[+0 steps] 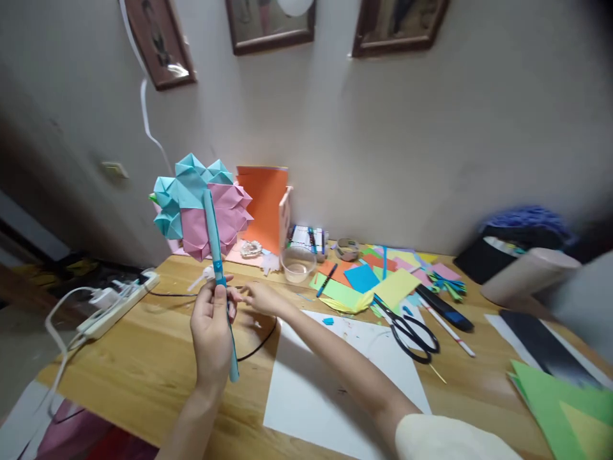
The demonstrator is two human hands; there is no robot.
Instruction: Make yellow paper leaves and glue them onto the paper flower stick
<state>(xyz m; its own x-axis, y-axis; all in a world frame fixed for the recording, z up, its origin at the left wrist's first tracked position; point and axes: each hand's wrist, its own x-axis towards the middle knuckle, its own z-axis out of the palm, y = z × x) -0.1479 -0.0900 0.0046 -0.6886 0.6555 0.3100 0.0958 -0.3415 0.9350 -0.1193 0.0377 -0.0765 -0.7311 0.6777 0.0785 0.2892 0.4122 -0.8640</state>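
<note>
A folded paper flower [198,204] in light blue and pink stands upright on a rolled blue paper stem [213,233], left of the middle. My left hand [213,319] is closed round the stem below the flower, and the stem's lower end sticks out beneath it. Beside it, my right hand [256,297] reaches across from the right, its fingertips close to the left hand's fingers. Whether those fingertips hold anything is too small to tell.
A white sheet [330,390] lies under my right arm. Black scissors [414,335], coloured papers [361,279] and a clear bowl [297,265] are behind it. A power strip [117,306] with cables sits at the left edge. Green sheets [560,402] lie at the right.
</note>
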